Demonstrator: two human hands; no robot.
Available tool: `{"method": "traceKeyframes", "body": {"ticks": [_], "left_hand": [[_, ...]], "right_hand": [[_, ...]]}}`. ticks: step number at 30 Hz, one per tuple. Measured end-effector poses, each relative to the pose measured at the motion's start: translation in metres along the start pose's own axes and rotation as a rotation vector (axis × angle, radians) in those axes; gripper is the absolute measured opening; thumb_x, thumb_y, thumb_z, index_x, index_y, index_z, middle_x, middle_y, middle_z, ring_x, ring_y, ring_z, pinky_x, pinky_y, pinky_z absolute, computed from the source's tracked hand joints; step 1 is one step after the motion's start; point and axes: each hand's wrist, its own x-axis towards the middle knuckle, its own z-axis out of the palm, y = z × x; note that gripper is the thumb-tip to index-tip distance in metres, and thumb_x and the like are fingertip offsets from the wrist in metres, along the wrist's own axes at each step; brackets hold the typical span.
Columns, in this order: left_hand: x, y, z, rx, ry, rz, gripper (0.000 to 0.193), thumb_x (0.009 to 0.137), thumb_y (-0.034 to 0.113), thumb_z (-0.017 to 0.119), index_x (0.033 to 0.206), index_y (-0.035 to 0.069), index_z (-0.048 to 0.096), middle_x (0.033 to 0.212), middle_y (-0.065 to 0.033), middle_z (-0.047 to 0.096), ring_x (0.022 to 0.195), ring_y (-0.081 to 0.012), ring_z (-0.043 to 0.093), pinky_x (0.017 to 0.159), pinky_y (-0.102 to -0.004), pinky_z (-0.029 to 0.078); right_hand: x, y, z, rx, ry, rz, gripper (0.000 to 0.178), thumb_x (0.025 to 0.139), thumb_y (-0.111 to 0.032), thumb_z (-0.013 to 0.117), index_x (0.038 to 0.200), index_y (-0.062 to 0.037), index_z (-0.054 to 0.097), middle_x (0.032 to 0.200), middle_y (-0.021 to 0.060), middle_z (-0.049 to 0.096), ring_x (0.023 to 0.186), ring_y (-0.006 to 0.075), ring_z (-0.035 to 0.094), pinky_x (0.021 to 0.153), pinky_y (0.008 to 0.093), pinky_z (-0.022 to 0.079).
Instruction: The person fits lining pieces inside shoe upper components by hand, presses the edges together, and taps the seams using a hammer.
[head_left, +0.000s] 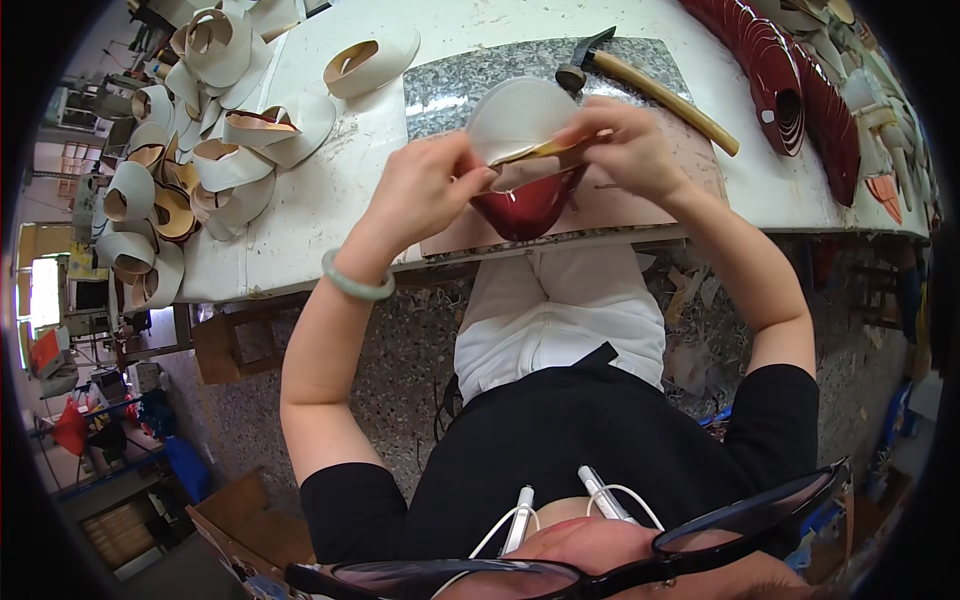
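Between my two hands is a shoe upper (530, 210) with a glossy dark red toe pointing toward me and a pale off-white rounded part on its far side. My left hand (425, 185) pinches its left edge between thumb and fingers. On the opposite edge, my right hand (632, 148) grips with thumb and forefinger, where a tan inner edge shows. The upper is held over a pinkish-tan board (650, 195) at the table's near edge. Just beyond my right hand lies a hammer (665, 98) with a wooden handle and dark metal head.
The hammer head rests on a mottled grey slab (440, 85). Off-white shoe uppers (235, 155) are heaped on the left, and one (370, 65) lies apart. Nested glossy red uppers (775, 85) form rows at the far right, beside more pale pieces (885, 120). The white table's (310, 215) front edge is near my lap.
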Motion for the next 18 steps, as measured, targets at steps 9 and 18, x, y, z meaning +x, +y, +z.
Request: {"method": "traceKeyframes", "body": {"ticks": [9,18], "left_hand": [[-0.006,-0.002,0.023,-0.321,0.171,-0.078,0.012,0.084,0.005,0.065,0.091,-0.003,0.06,0.088,-0.0117,0.068,0.076,-0.0185,0.067,0.068,-0.0306,0.054],[-0.001,-0.003,0.035,-0.422,0.223,-0.13,0.015,0.084,0.002,0.066,0.099,-0.001,0.069,0.089,-0.0083,0.069,0.082,-0.0119,0.065,0.07,-0.0262,0.052]], "right_hand": [[-0.005,0.01,0.001,-0.376,0.03,-0.133,0.023,0.075,0.007,0.061,0.095,-0.0024,0.066,0.079,0.0086,0.061,0.077,0.0227,0.062,0.074,0.0304,0.05],[0.016,-0.007,0.004,-0.481,0.019,0.219,0.034,0.092,-0.035,0.056,0.079,-0.0056,0.067,0.075,0.0188,0.066,0.072,0.0385,0.064,0.067,0.0463,0.05]]}}
